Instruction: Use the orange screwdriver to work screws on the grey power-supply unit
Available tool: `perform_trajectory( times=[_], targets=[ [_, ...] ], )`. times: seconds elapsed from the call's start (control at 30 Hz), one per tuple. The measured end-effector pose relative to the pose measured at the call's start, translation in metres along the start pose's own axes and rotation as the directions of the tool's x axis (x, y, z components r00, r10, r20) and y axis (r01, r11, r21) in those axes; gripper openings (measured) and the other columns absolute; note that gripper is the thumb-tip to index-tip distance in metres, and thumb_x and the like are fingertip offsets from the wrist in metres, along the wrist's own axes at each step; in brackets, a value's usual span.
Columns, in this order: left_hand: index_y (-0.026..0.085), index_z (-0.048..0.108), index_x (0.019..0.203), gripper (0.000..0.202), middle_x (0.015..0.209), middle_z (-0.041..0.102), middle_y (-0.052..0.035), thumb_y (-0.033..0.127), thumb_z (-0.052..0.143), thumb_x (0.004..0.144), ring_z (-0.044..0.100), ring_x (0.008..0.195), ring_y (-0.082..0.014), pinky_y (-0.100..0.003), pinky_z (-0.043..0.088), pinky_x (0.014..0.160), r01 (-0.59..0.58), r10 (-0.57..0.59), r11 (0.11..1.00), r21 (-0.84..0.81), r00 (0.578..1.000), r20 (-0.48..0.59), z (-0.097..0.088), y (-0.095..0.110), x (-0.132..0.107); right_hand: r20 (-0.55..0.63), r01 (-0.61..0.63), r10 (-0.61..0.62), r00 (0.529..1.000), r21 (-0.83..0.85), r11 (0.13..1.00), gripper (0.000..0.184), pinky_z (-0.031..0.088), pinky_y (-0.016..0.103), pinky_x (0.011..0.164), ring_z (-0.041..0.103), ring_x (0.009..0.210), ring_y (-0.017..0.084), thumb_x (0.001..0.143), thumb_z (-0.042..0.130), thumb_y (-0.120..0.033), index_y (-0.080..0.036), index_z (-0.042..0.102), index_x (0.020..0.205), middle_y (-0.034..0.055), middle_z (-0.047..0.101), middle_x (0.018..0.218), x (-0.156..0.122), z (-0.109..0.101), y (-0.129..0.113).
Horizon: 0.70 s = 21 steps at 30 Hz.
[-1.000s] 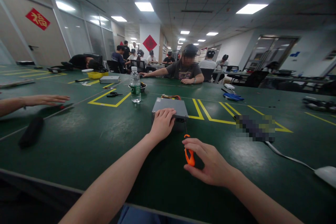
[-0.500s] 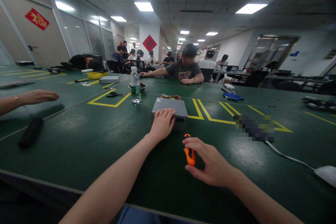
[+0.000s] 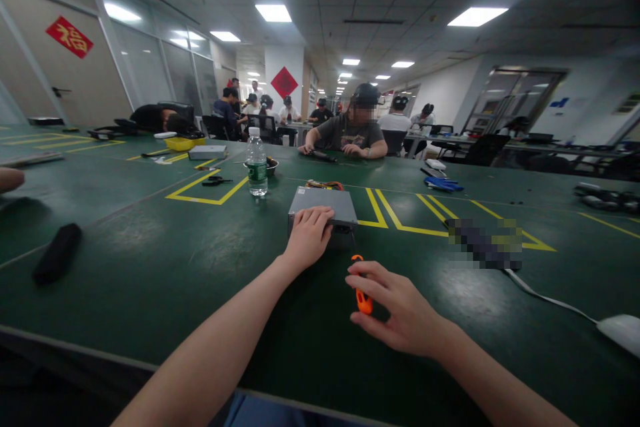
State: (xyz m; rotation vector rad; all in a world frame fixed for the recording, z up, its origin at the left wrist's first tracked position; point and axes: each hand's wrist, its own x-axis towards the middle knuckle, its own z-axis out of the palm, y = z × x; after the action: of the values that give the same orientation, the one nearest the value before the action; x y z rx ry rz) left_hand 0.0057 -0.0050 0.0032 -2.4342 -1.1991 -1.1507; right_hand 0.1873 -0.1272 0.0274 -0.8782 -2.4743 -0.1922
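Observation:
A grey metal computer power supply (image 3: 327, 203) lies on the green table in front of me, coloured wires bunched at its far side. My left hand (image 3: 311, 230) is laid over its top and near edge, holding it. Just right of it, my right hand (image 3: 387, 303) has its fingers about the orange and black handle of a screwdriver (image 3: 365, 300). The thin shaft points away from me to the near right corner of the power supply. Whether the tip sits in a screw is too small to tell.
A water bottle (image 3: 257, 163) stands beyond my left hand, before a metal bowl (image 3: 271, 167). At left lies a black case (image 3: 57, 253). A power strip (image 3: 483, 247) with a white cable lies right, blue gloves (image 3: 443, 183) farther back. A person (image 3: 350, 130) sits opposite.
My right hand's fingers have shifted slightly around the screwdriver, whose handle has turned. My left hand stays put. Another person's hand at left has drawn back; the person opposite has brought a dark object closer.

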Motion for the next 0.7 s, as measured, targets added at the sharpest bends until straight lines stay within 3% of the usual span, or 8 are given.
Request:
perform_trajectory(
  times=[0.1,0.33,0.53,0.7],
  targets=[
    [0.022,0.051,0.112,0.027,0.122,0.056,-0.0035,0.021,0.044,0.086,0.045,0.115,-0.0183,-0.036,0.031,0.097,-0.001,0.001,1.000,0.000,1.000,-0.001,0.000,0.000,0.000,0.039,0.033,-0.033,0.999,-0.017,0.999,0.034,0.050,0.032,0.070,0.060,0.082,0.017,0.085,0.046,-0.031,-0.019,0.049,0.116,0.0139,0.050,0.117,0.000,-0.001,-0.001],
    [0.022,0.052,0.111,0.026,0.121,0.056,-0.0032,0.021,0.045,0.086,0.046,0.114,-0.0180,-0.035,0.032,0.096,-0.005,0.005,1.000,0.011,1.000,-0.002,0.001,0.000,0.000,-0.117,-0.005,0.005,0.993,-0.001,1.000,0.023,0.051,0.029,0.064,0.063,0.081,0.019,0.082,0.053,-0.035,-0.017,0.047,0.096,0.0126,0.060,0.102,-0.003,0.006,0.003],
    [0.021,0.052,0.112,0.027,0.122,0.056,-0.0035,0.021,0.043,0.087,0.046,0.114,-0.0183,-0.035,0.032,0.096,-0.010,0.010,1.000,0.010,1.000,0.002,0.000,0.000,0.000,-0.018,0.040,-0.041,0.999,-0.020,0.999,0.035,0.051,0.029,0.072,0.060,0.094,0.020,0.084,0.048,-0.030,-0.016,0.047,0.115,0.0151,0.054,0.114,0.000,0.003,-0.002],
    [0.026,0.054,0.112,0.027,0.127,0.051,-0.0053,0.025,0.045,0.086,0.037,0.124,-0.0214,-0.044,0.023,0.103,-0.015,0.017,0.997,0.080,1.000,-0.020,-0.004,0.000,0.000,-0.096,0.035,-0.038,0.995,-0.038,0.999,0.027,0.052,0.028,0.066,0.063,0.087,0.019,0.084,0.050,-0.032,-0.016,0.047,0.106,0.0143,0.059,0.107,-0.003,0.009,-0.001]
  ],
)
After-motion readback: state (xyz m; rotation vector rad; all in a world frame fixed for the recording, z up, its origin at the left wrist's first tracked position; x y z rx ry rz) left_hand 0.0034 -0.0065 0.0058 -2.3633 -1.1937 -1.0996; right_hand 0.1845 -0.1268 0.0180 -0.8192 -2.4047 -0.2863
